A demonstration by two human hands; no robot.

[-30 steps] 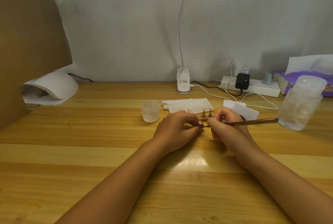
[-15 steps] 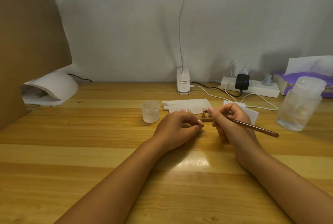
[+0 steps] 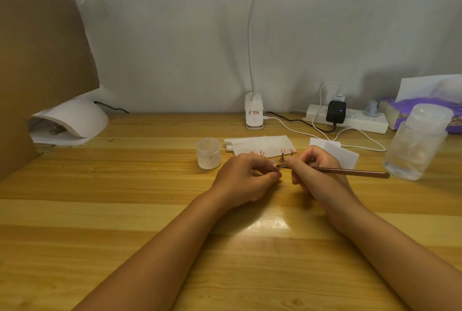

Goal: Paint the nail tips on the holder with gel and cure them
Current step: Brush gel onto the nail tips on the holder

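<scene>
Pink nail tips stand on small stems of the holder at the middle of the desk, partly hidden behind my hands. My left hand has curled fingers pinching something small near the holder; what it pinches is hidden. My right hand grips a brown brush like a pen. The brush tip points left and meets my left fingertips. A frosted gel jar stands just left of the holder. The white curing lamp sits at the far left.
A folded white tissue lies behind the holder and a white pad behind my right hand. A clear plastic bottle stands right. A desk lamp base, power strip with cables, a cardboard box and a purple tissue pack line the back.
My right hand brought the brush tip from the nail tips on the holder back left to my left fingertips, and the handle swung up to level. My left hand stayed put.
</scene>
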